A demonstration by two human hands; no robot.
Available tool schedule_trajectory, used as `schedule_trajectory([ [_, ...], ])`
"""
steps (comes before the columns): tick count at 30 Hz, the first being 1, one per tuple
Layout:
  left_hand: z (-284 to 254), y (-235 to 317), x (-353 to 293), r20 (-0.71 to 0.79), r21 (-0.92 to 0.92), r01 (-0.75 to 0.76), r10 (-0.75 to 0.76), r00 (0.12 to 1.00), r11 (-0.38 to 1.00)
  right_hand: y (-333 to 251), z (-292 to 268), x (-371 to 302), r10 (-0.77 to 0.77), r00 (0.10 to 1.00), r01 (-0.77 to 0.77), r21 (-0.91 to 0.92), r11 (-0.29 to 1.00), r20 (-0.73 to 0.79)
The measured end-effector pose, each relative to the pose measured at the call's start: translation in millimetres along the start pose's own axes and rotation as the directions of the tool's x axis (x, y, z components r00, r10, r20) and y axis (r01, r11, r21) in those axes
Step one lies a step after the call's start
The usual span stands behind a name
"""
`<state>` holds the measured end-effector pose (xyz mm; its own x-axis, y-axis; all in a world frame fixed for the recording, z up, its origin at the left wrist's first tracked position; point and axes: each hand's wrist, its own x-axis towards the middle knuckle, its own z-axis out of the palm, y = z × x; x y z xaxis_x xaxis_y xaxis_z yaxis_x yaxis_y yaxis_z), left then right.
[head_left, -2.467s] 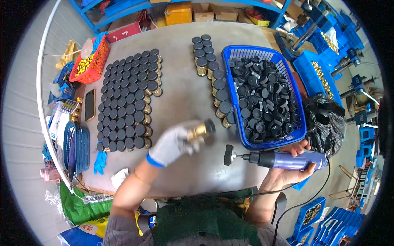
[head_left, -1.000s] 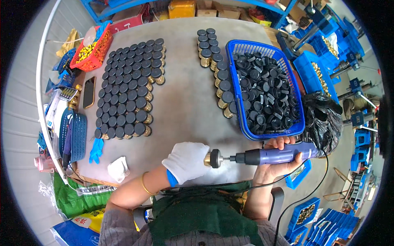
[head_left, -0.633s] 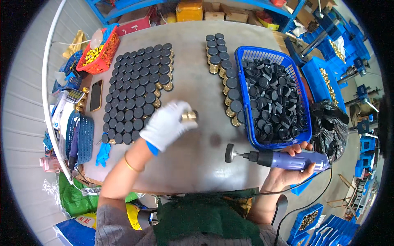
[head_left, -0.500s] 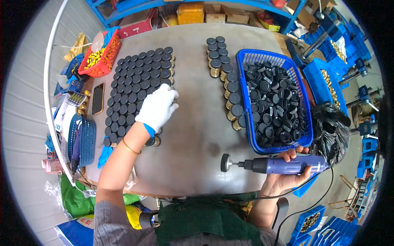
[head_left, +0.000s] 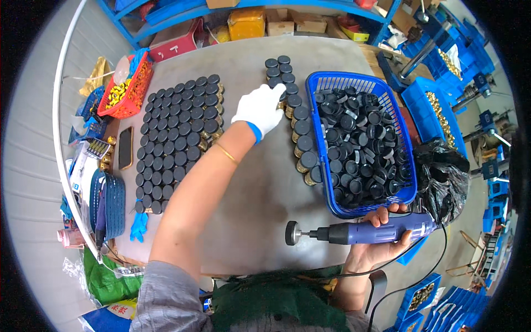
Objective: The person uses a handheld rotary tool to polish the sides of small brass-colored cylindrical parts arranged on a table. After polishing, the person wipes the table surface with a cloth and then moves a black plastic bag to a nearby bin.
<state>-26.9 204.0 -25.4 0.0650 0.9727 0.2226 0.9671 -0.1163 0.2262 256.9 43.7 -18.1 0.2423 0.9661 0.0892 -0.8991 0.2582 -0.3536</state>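
Hands first: the gloved left hand (head_left: 259, 112) is partly curled, fingertips at the near group of capped brass pieces (head_left: 301, 128); whether it grips one, I cannot tell. The bare right hand (head_left: 378, 252) is wrapped around a purple power driver (head_left: 362, 232), whose black round tip points to nine o'clock. A blue basket (head_left: 317, 141) of black caps (head_left: 362, 144) stands at the right hand's twelve, blocking that side, with a black plastic bag (head_left: 442, 185) at one to two. That capped group runs from the left hand's twelve to five, alongside the basket. At its nine lies the larger capped group (head_left: 176, 119), partly hidden by the forearm; farther out, a phone (head_left: 126, 148). Bare bench (head_left: 251, 205) opens at six, down to the near edge.
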Motion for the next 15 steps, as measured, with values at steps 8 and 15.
schedule_trajectory([
  [8,10.9,4.3,-78.5,0.283,-0.878,0.409,-0.422,0.861,0.247,-10.4,-7.9,7.1,-0.104,0.994,0.105,0.018,0.994,-0.029],
  [15,-36.6,55.2,-208.8,0.643,-0.766,0.586,0.293,0.707,0.265,-9.4,0.8,9.0,-0.013,1.0,0.014,0.084,0.996,-0.011],
])
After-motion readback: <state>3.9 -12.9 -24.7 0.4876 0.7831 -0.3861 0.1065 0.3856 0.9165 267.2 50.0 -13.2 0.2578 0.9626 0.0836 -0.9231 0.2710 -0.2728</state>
